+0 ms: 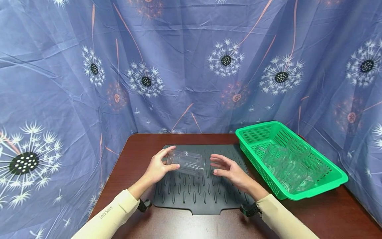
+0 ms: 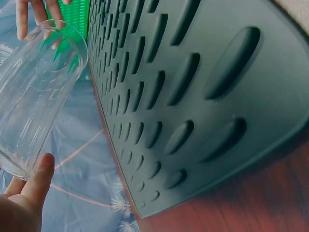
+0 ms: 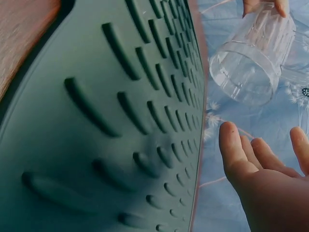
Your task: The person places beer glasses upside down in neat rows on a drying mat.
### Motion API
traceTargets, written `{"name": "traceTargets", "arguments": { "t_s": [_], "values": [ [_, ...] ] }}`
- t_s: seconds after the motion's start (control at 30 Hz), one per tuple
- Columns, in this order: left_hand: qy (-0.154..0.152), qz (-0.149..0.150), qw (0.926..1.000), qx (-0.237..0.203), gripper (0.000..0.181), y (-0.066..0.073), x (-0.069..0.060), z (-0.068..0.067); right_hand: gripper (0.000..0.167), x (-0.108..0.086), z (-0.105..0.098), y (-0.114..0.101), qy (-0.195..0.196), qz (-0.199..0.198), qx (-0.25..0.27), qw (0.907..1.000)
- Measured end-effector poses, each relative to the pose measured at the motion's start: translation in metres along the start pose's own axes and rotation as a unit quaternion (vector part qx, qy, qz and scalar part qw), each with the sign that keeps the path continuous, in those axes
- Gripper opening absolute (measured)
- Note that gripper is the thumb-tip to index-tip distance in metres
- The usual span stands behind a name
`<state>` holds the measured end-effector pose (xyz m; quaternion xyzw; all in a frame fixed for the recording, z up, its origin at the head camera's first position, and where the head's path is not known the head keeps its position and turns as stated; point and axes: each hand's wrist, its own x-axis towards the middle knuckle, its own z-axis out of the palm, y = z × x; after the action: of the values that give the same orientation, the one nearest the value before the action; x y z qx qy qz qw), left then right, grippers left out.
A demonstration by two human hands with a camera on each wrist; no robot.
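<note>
A clear glass mug (image 1: 189, 164) is tipped on its side in the air above a dark ribbed mat (image 1: 203, 200). My left hand (image 1: 159, 167) grips it at the base end, thumb on the near side and fingers on the far side. Its open rim points right, towards my right hand (image 1: 229, 171), which is held apart from the glass with nothing in it. In the right wrist view, the rim of the mug (image 3: 246, 72) faces the spread fingers, and a handle-like piece sticks out at its side. The left wrist view shows the thumb (image 2: 41, 179) against the base.
At the right stands a green plastic basket (image 1: 328, 189) with several clear glasses (image 1: 293, 169) lying in it. It sits beside the mat on the brown table (image 1: 135, 147). A blue curtain (image 1: 185, 66) with dandelion prints hangs behind and at both sides.
</note>
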<state>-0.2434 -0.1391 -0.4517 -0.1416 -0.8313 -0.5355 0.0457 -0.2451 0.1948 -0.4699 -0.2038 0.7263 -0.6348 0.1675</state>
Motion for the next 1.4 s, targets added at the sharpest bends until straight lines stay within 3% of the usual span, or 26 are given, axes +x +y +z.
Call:
{"name": "traceTargets", "arguments": {
  "t_s": [0.5,0.7,0.9,1.1,1.4],
  "values": [
    [0.055,0.034,0.9938,0.091,0.075,-0.001,0.019,-0.012,0.062,-0.013,-0.019,0.009,0.032,-0.013,-0.137,0.9899],
    [0.073,0.037,0.992,0.097,0.076,-0.001,0.027,-0.016,0.059,-0.019,-0.026,0.011,0.04,-0.02,-0.177,0.9832],
    [0.079,0.038,0.9895,0.115,0.074,0.001,0.038,-0.019,0.057,-0.022,-0.033,0.016,0.04,-0.046,-0.2,0.9779],
    [0.083,0.029,0.9838,0.156,0.074,-0.005,0.05,-0.021,0.057,-0.024,-0.036,0.018,0.049,-0.045,-0.219,0.9734],
    [0.081,0.019,0.9807,0.177,0.074,-0.013,0.059,-0.02,0.054,-0.027,-0.04,0.018,0.065,-0.055,-0.257,0.9626]
  ]
}}
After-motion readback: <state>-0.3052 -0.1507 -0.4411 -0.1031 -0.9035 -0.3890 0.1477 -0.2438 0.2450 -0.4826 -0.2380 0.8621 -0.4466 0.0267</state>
